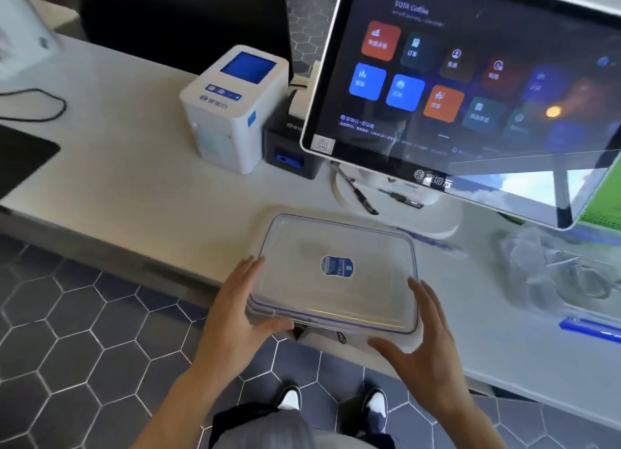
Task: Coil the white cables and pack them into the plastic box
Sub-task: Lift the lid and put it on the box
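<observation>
The left hand [235, 311] is pressing flat against the box's [336, 274] left side, thumb curling under its near corner. The right hand [423, 341] is lying open, fingers spread, at the near right corner, gripping nothing. The lidded box is sitting at the counter [134, 166] edge, below the screen [470, 89].

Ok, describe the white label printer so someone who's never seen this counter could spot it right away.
Start at the big touchscreen monitor on the white counter and look left, past the small black receipt printer. The white label printer stands there, an upright rounded box. Its glowing blue square panel on top sets it apart from its black neighbour.
</observation>
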